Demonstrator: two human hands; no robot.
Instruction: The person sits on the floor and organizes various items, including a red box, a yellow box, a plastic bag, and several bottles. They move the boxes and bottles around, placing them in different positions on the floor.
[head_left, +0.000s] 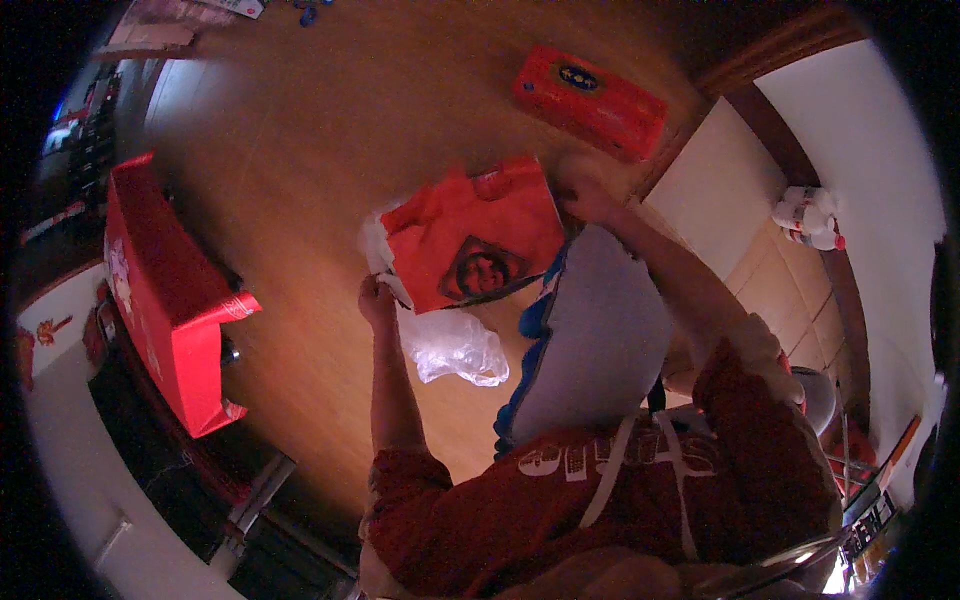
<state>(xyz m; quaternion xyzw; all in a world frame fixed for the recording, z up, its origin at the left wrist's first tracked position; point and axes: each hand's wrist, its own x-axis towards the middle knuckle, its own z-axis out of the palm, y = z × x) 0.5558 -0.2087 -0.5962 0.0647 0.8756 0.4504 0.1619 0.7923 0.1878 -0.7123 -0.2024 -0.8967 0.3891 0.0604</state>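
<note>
A red printed bag (469, 225) with a dark diamond-shaped picture lies spread before me. My left hand (377, 298) grips its near left corner, where a white edge shows. At the bag's right side is my right hand (589, 196), blurred; whether its fingers hold the bag's edge cannot be told. Just below the bag, a clear plastic bag (457, 351) lies crumpled on the brown floor. A grey cloth with a blue scalloped edge (600, 337) hangs from my front, between my arms.
A long red box (592, 105) lies at the upper right. On the left stands a large red cardboard box (161, 300). White plastic bottles (810, 217) stand by the right wall. Small blue things (307, 15) lie at the top edge.
</note>
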